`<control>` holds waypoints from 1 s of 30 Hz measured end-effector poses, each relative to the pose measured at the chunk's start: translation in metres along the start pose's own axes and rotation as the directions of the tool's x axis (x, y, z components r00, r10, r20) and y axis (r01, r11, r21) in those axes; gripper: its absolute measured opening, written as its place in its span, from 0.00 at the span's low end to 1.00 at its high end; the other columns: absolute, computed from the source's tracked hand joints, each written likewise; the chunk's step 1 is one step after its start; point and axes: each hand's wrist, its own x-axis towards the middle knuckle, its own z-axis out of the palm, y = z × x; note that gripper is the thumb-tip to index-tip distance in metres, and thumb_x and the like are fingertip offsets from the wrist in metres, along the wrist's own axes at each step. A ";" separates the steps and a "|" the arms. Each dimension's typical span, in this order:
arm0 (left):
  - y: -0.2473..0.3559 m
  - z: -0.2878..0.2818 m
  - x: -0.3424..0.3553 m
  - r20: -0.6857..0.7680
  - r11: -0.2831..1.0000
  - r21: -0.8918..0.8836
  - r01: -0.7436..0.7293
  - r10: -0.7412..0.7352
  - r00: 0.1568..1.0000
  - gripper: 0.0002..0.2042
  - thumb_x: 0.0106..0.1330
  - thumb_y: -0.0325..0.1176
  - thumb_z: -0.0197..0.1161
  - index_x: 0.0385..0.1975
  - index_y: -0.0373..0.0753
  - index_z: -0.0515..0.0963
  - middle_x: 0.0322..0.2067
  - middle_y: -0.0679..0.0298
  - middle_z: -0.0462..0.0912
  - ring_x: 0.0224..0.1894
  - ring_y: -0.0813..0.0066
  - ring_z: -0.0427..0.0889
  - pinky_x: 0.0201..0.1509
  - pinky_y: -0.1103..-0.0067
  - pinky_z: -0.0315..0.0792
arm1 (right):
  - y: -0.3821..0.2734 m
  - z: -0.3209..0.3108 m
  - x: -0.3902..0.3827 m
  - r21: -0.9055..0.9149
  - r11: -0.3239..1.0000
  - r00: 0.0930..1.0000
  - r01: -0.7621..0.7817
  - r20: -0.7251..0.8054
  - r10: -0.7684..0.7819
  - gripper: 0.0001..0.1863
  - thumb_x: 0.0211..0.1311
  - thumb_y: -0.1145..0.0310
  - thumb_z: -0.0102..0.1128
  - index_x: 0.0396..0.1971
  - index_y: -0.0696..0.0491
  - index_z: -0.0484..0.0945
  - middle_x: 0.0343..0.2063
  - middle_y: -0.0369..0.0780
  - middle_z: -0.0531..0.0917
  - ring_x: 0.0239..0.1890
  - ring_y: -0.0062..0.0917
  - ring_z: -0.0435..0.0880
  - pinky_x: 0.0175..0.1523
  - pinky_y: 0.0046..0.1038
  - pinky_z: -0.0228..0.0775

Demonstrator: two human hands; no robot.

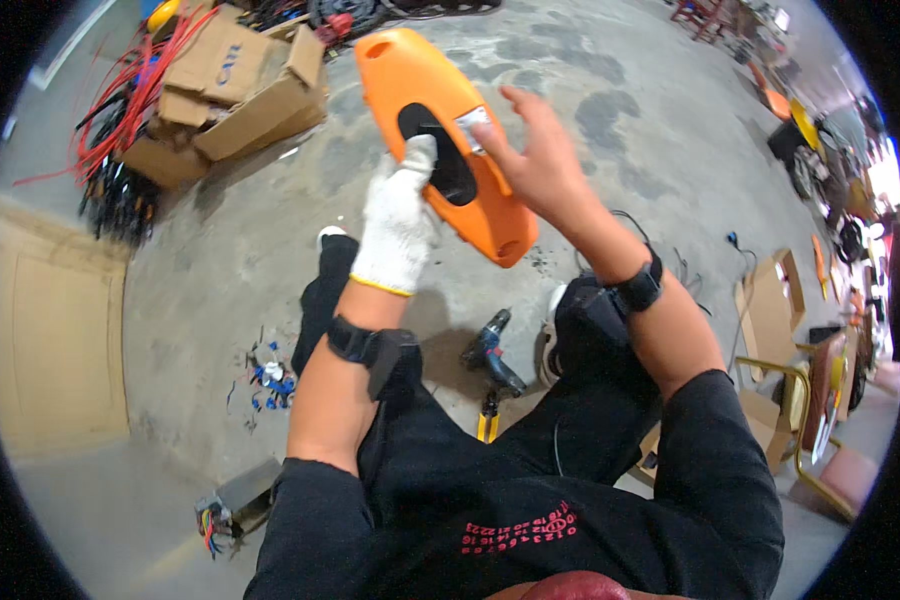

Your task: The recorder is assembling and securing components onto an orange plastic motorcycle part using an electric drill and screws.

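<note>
While grey concrete floor [220,290] spreads beneath everything, a cardboard box [240,90] sits on it at the upper left, its flaps open. Smaller than that, a long orange shell [485,178] with rounded ends is held up ahead of the person, tilted, one end toward the upper left. The gloved left hand [395,220] grips its near-left edge: the thumb lies over the dark oval area [456,178], while the other fingers are mostly hidden. The bare right hand [550,160] is at the opposite edge, its fingers spread and extended rather than wrapped around the shell. Below, a power drill [492,358] lies on the floor, a yellow-handled tool [488,422] just beside it. On the shell, a white label [466,120] sits at the right thumb's tip; whether the thumb presses on it, I cannot tell.
</note>
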 end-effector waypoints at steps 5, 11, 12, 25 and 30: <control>0.003 0.004 -0.007 0.049 0.998 -0.028 0.052 -0.051 0.998 0.20 0.72 0.38 0.57 0.60 0.38 0.70 0.54 0.59 0.79 0.54 0.64 0.80 0.60 0.65 0.74 | 0.006 0.011 0.002 0.207 0.974 0.986 -0.094 0.152 0.063 0.46 0.60 0.45 0.64 0.65 0.66 0.60 0.63 0.60 0.67 0.68 0.49 0.65 0.71 0.39 0.56; -0.003 0.000 -0.008 0.097 0.998 -0.025 0.059 -0.056 0.994 0.20 0.74 0.37 0.55 0.62 0.38 0.68 0.56 0.58 0.78 0.56 0.63 0.79 0.61 0.64 0.74 | -0.003 0.002 -0.007 0.315 0.932 0.972 -0.177 0.203 0.116 0.41 0.64 0.51 0.61 0.68 0.63 0.58 0.61 0.57 0.71 0.64 0.45 0.71 0.67 0.36 0.62; 0.000 -0.001 -0.009 0.076 0.997 -0.037 0.069 -0.066 0.995 0.19 0.74 0.37 0.55 0.61 0.38 0.68 0.55 0.59 0.78 0.56 0.64 0.79 0.60 0.65 0.75 | -0.005 0.003 -0.007 0.327 0.929 0.970 -0.174 0.218 0.105 0.41 0.65 0.51 0.60 0.68 0.63 0.57 0.60 0.57 0.72 0.64 0.45 0.71 0.67 0.37 0.62; 0.006 -0.005 -0.013 0.015 0.998 -0.011 0.060 -0.060 0.998 0.19 0.73 0.39 0.56 0.60 0.38 0.69 0.55 0.59 0.79 0.55 0.65 0.80 0.59 0.65 0.76 | -0.014 0.008 -0.006 0.337 0.924 0.971 -0.180 0.209 0.113 0.37 0.67 0.55 0.56 0.67 0.62 0.58 0.59 0.58 0.72 0.63 0.47 0.71 0.67 0.37 0.61; 0.009 0.004 -0.016 0.021 0.998 -0.016 0.059 -0.058 0.998 0.19 0.74 0.36 0.56 0.60 0.37 0.68 0.56 0.57 0.77 0.55 0.64 0.80 0.60 0.66 0.76 | -0.016 0.004 -0.007 0.379 0.900 0.964 -0.215 0.232 0.133 0.37 0.67 0.54 0.56 0.67 0.62 0.58 0.59 0.57 0.72 0.63 0.47 0.71 0.67 0.37 0.61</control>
